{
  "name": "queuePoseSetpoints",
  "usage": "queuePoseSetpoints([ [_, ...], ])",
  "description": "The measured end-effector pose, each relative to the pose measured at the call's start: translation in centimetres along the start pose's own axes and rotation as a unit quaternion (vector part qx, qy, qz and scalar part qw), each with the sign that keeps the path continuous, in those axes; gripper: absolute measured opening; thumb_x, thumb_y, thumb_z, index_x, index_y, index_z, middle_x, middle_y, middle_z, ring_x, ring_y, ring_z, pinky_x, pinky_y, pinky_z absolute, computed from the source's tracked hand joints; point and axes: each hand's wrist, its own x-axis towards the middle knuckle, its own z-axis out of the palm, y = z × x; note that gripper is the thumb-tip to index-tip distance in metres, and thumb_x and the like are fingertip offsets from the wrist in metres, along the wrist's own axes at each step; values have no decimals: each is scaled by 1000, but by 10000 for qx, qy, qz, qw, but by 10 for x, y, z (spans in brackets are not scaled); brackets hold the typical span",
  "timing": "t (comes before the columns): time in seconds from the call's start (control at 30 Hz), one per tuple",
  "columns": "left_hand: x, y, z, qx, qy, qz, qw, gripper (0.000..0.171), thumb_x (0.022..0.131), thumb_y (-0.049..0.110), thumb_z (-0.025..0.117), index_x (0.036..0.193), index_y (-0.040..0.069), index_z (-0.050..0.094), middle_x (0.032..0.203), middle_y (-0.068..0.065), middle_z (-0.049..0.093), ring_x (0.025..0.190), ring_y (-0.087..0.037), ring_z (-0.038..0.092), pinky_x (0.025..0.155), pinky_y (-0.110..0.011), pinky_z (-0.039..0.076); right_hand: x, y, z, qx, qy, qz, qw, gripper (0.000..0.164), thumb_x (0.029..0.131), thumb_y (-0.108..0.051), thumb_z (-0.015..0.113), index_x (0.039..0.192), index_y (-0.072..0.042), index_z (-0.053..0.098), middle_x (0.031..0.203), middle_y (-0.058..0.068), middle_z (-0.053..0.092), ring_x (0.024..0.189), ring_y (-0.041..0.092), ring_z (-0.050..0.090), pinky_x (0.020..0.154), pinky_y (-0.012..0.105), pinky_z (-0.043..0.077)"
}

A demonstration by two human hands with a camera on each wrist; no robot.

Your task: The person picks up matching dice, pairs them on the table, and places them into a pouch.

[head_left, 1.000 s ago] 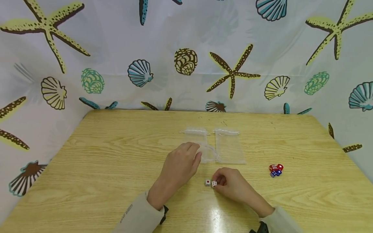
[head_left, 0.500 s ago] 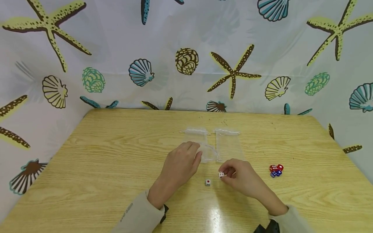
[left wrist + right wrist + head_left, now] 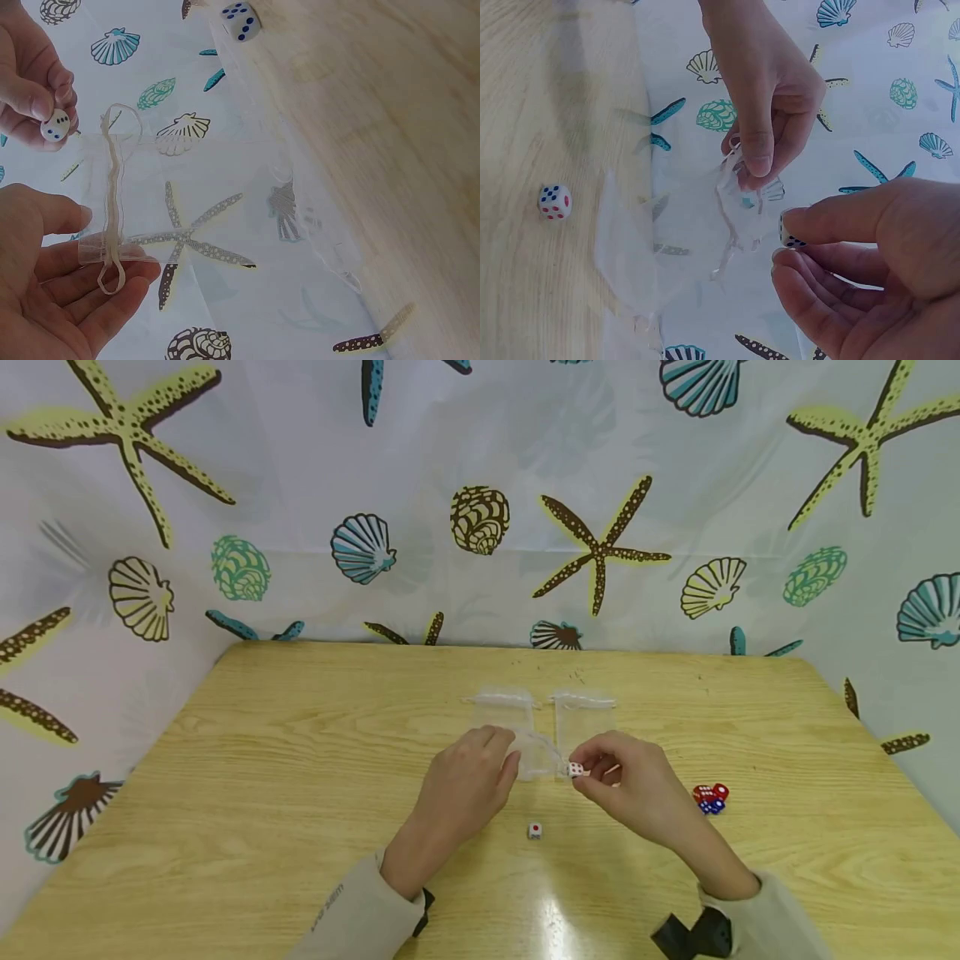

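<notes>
A sheer white drawstring bag (image 3: 217,206) hangs from my left hand (image 3: 463,781), whose thumb and fingers grip its corded mouth in the right wrist view. My right hand (image 3: 637,789) pinches a white die (image 3: 575,769) between thumb and fingertips. This die is close beside the bag's mouth, apart from it, as the left wrist view shows. Below the hands, a second white die (image 3: 535,832) lies on the table, one red dot on its top face. Whether anything is inside the bag I cannot tell.
Two more sheer drawstring bags (image 3: 504,700) (image 3: 585,714) lie flat behind the hands, partly covered by them. Red dice (image 3: 705,793) and blue dice (image 3: 712,807) sit clustered to the right on the wooden table (image 3: 262,760). A shell-printed curtain (image 3: 420,452) encloses the back and sides.
My right hand has lifted one white die off the table, away from the other, and carried it up and forward towards the bag. The left hand has stayed in place.
</notes>
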Motion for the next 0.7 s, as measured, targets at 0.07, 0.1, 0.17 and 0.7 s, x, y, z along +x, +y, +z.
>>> queuePoseSetpoints([
  [0.07,0,0,0,-43,-58,-49,10000,16,87,15,69,97,3,69,95,-10,71,82,-21,68,64,-29,57,3,-3,0,-11,81,-101,9999,14,81,-1,71,94,-5,67,85,3,65,73,9,60,66,22,54],
  [0.1,-1,0,0,-64,-76,-64,9999,16,87,15,69,97,3,69,95,-10,71,82,-21,68,64,-29,56,4,-4,0,-15,109,-142,9998,14,81,-1,71,94,-5,67,84,3,65,72,9,60,66,22,54],
  [0.17,-1,1,-1,-85,-89,-80,9999,16,87,15,69,97,3,68,95,-10,71,83,-22,68,64,-30,57,7,-8,1,-7,144,-217,9997,14,81,-1,71,94,-5,67,85,3,64,72,8,60,66,22,54],
  [0.7,-1,1,1,-181,56,78,9998,16,85,14,71,96,2,68,93,-10,71,81,-22,68,62,-29,56,26,-15,32,-699,694,-670,9929,13,76,-2,77,86,-8,71,103,9,60,93,27,61,74,40,53],
])
